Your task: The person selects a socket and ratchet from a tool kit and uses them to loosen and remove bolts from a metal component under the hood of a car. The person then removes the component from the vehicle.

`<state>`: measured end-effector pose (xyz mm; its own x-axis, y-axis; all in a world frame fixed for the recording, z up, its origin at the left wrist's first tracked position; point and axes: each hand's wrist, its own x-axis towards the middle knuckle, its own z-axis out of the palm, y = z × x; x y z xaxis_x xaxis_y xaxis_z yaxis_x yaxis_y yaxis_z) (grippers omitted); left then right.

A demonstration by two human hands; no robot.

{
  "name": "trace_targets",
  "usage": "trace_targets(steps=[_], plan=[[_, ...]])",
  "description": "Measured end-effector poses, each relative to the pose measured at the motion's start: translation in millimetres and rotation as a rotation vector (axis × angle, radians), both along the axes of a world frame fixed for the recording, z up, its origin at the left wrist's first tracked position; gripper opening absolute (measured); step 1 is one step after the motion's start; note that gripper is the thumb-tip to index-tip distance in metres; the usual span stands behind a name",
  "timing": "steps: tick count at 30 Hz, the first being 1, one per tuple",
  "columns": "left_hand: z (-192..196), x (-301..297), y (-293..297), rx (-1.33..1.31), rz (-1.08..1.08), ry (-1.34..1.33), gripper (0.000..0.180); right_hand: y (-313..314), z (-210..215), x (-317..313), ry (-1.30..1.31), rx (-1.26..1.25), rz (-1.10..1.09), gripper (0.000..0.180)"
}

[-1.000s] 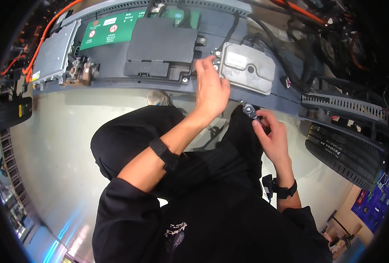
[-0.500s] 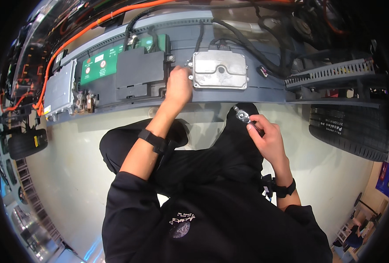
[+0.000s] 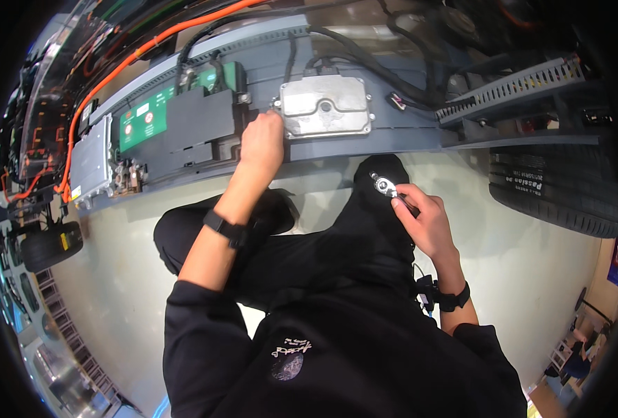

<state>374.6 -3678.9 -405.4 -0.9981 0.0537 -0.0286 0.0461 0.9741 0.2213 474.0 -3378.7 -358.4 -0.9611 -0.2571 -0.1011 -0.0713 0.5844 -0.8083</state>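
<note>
A silver metal control unit [image 3: 325,108] with a ribbed cover and bolt tabs along its sides is mounted on the grey panel [image 3: 406,136]. My left hand [image 3: 262,145] is closed at the unit's left edge, fingers bunched by the bolt tabs there. Whatever the fingertips pinch, if anything, is hidden. Over my right knee, my right hand [image 3: 426,217] grips a chrome ratchet wrench [image 3: 384,185] by its handle. The ratchet's head points up and left, away from the panel, with a short stub at its end.
Left of the unit sit a black cover [image 3: 204,118], a green labelled box [image 3: 145,124] and a silver finned box [image 3: 93,161]. An orange cable [image 3: 138,52] arcs behind them. Black harnesses [image 3: 385,73] run above. Tyres [image 3: 552,188] flank the frame.
The panel and its parts have shifted left in the picture as the view turned. My left hand stays by the unit's left edge; the ratchet's head has tilted slightly.
</note>
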Motion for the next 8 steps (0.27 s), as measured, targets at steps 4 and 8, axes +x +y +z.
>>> trace_targets(steps=[4,8], plan=[[31.5,10.3,28.3,0.134,-0.130,0.053,0.014,7.3,-5.9,-4.2,-0.010,0.012,-0.065,0.011],[10.5,3.3,50.6,0.658,-0.242,-0.004,0.020,15.6,-29.6,-3.6,-0.087,-0.182,-0.193,0.008]])
